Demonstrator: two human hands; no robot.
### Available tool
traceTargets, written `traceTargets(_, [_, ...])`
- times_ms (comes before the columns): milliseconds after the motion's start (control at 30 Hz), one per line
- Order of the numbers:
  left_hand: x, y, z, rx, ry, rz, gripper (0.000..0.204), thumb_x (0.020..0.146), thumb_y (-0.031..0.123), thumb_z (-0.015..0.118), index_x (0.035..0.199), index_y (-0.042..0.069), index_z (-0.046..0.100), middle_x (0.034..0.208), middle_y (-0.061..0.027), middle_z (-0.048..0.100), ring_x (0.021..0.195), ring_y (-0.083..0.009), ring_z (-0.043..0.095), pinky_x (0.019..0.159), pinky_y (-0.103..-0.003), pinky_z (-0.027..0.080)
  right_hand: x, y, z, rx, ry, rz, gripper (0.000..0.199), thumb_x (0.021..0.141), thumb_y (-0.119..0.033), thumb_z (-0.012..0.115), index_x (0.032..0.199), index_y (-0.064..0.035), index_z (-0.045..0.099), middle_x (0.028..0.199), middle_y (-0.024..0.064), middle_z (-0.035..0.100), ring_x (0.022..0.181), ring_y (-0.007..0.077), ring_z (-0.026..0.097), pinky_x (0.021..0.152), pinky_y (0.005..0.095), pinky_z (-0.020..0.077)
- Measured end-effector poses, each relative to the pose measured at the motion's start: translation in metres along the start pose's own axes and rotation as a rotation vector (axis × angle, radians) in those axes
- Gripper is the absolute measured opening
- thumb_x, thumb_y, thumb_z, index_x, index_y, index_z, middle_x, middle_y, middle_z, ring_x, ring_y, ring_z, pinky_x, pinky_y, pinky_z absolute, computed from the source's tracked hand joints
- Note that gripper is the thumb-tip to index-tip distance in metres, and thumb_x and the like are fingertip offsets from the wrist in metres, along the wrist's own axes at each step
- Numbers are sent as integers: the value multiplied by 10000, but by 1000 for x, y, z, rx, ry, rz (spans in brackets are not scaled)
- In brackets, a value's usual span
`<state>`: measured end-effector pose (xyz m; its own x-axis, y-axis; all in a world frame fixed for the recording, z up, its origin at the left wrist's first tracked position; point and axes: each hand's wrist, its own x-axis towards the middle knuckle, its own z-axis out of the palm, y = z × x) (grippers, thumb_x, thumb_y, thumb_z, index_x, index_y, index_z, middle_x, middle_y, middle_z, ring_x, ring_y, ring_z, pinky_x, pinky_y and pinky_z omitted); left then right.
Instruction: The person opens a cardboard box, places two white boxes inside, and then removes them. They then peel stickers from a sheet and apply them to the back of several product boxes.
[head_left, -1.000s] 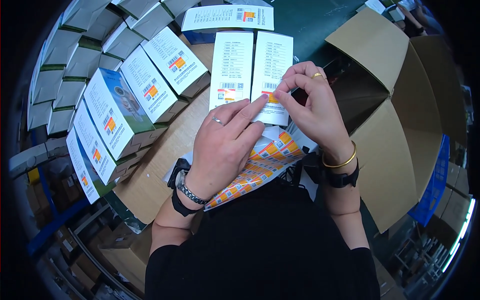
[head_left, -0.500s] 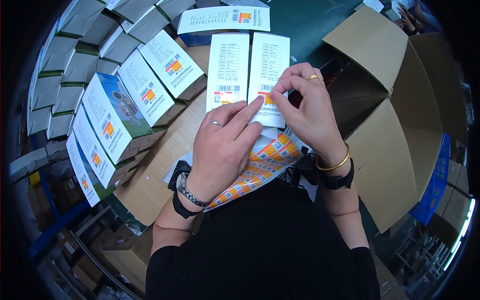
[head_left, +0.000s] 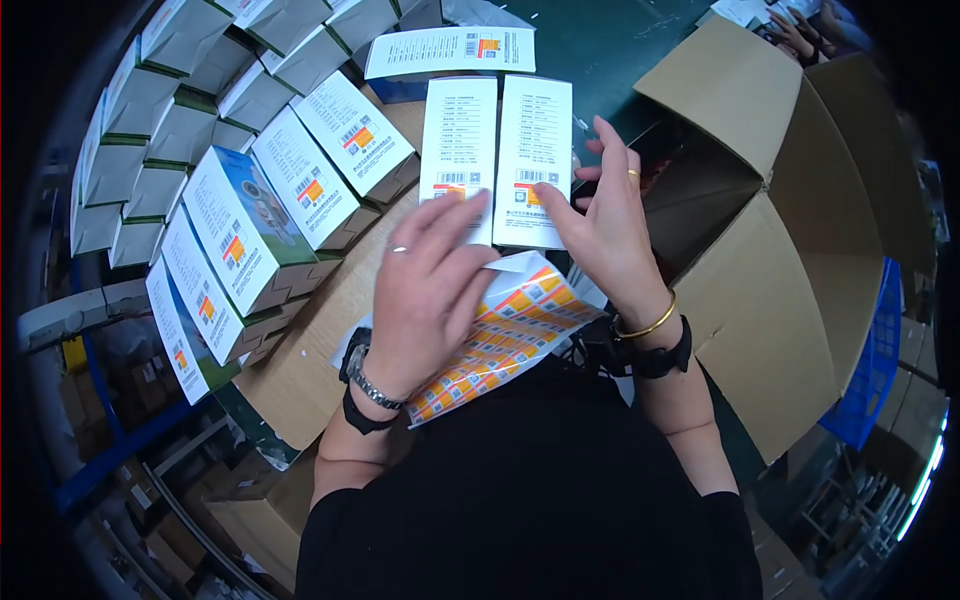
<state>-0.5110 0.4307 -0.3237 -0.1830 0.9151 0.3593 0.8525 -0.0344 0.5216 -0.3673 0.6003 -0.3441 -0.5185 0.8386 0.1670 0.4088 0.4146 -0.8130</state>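
Two white printed boxes stand side by side before me, the left box (head_left: 457, 130) and the right box (head_left: 537, 130), each with an orange and red sticker low on its face. My right hand (head_left: 612, 225) is at the right box, its thumb on the orange sticker (head_left: 526, 194) and its fingers spread past the box's right side. Over the lower part of the left box hovers my left hand (head_left: 425, 300), fingers apart and slightly blurred, with nothing seen in it. Beneath that hand, against my body, lies a sheet of orange stickers (head_left: 500, 345), its top corner curling up white.
Several stickered boxes (head_left: 235, 245) line the left of the wooden board (head_left: 300, 375), with stacked boxes (head_left: 165, 125) beyond. Another box (head_left: 450, 52) lies at the back. An open cardboard carton (head_left: 760, 320) fills the right side. Another person's hands (head_left: 795, 35) show at the far right.
My right hand has opened from a pinch at the right box's sticker. My left hand has pulled back left off the right box, uncovering more of the sticker sheet.
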Motion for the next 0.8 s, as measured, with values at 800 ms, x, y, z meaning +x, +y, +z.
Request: traceTargets(800, [-30,-26,4,-948,-8,-495,134,1026,39,694,953,-73,684,1625,-145,504,1104,-124,659,946,-279,536,-22,20,23,230,-173,99,510,1049,-260,625,1458,29,527,1247,295,717,1160,450,690,1022,502,541])
